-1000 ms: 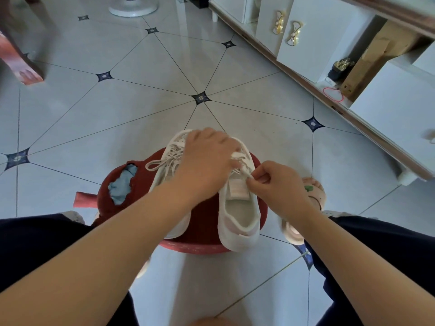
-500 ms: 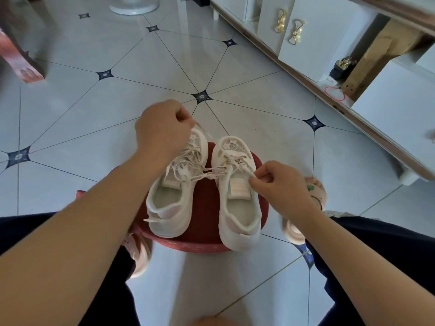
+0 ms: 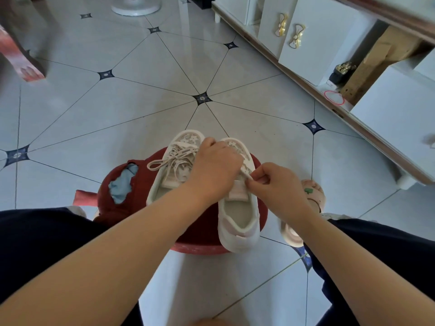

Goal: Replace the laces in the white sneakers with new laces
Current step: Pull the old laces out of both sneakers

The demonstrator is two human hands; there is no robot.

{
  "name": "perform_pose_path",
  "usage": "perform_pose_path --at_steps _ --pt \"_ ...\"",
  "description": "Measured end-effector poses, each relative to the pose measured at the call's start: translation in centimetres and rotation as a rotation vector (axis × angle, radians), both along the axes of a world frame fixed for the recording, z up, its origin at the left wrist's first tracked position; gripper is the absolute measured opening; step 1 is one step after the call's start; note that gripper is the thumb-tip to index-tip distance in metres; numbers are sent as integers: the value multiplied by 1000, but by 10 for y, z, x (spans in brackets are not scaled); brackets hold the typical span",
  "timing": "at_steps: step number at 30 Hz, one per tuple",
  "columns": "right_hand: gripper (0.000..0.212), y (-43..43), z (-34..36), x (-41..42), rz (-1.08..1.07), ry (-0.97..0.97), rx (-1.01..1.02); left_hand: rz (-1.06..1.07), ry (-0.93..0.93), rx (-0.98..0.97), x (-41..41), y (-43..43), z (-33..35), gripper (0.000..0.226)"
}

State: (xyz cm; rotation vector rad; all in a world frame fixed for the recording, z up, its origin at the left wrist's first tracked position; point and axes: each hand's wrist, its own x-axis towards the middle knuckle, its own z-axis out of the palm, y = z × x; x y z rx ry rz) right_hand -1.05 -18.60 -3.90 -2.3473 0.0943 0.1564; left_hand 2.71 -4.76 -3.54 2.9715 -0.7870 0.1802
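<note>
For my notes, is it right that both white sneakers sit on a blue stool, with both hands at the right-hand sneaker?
Not quite: the head view shows the stool is red, not blue. The left-hand sneaker and right-hand sneaker sit on it, with the left hand on the latter and the right hand pinching its lace.

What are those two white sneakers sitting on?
A round red stool, its torn cover showing blue stuffing. The seat directly beneath the white sneakers and the stool's legs are hidden.
</note>
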Motion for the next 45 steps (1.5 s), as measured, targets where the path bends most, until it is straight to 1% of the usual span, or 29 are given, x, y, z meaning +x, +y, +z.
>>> perform_pose_path --at_steps 1,2,3,5,6,7,8,9,10,11,12,13,15,17,20,23,26,28,31,33,34,36,37,38,39,40,42,44,45 --pt "8 -1 0 0 -9 2 3 63 40 -53 2 3 1 1" --pt "7 -2 0 1 -15 6 1 178 92 -197 5 8 7 9" --pt "6 -2 -1 1 -18 10 -1 307 110 -438 9 16 13 13" --pt "5 -4 -2 1 -21 21 -1 531 217 -943 21 38 39 17" --pt "5 -4 -2 1 -18 22 -4 592 237 -1113 26 51 48 20" --pt "5 -4 -2 1 -7 21 -11 625 274 -1145 28 60 56 19" --pt "6 -4 -2 2 9 20 -22 623 336 -1056 27 64 59 14" --pt "7 -3 -1 2 25 19 -34 585 388 -855 24 63 59 8" --pt "8 -2 -1 3 40 15 -44 510 403 -599 18 59 55 4" --pt "9 -1 0 4 58 -1 -59 431 391 -367 11 52 48 13" --pt "13 2 0 5 82 -29 -84 344 351 -194 5 45 38 22" --pt "18 5 0 7 111 -62 -116 288 302 -135 -1 38 31 28" --pt "27 12 -1 10 161 -122 -191 253 282 -199 -7 30 23 27" --pt "32 18 -2 15 196 -149 -306 224 265 -207 -11 26 18 27" --pt "27 22 -3 21 212 -183 -460 211 224 -208 -17 17 9 33" --pt "20 22 -2 24 207 -251 -489 218 176 -205 -18 11 3 38" --pt "17 20 -3 23 194 -295 -452 253 118 -309 -19 11 1 43" --pt "14 18 -4 20 160 -300 -362 249 105 -336 -20 10 1 38" --pt "11 16 -5 18 107 -265 -229 275 211 -283 -21 9 3 20" --pt "8 13 -3 17 11 -202 -102 319 279 -342 -21 11 4 11" --pt "6 9 -1 18 -91 -141 30 344 302 -387 -21 13 4 8" --pt "6 1 7 21 -359 46 476 392 338 -480 -22 15 5 5" --pt "10 -3 9 21 -457 148 636 403 351 -521 -23 16 6 5" --pt "14 -7 9 22 -500 228 668 394 358 -538 -25 15 6 5" --pt "17 -9 8 24 -489 281 596 372 355 -525 -26 14 6 6" --pt "17 -10 5 26 -421 289 432 353 345 -502 -27 13 5 7" --pt "16 -6 3 24 -237 180 99 352 319 -479 -28 15 2 10" --pt "32 0 6 22 -66 27 24 369 309 -484 -26 16 1 11" --pt "36 4 8 20 20 -41 -10 373 309 -479 -25 16 2 11"
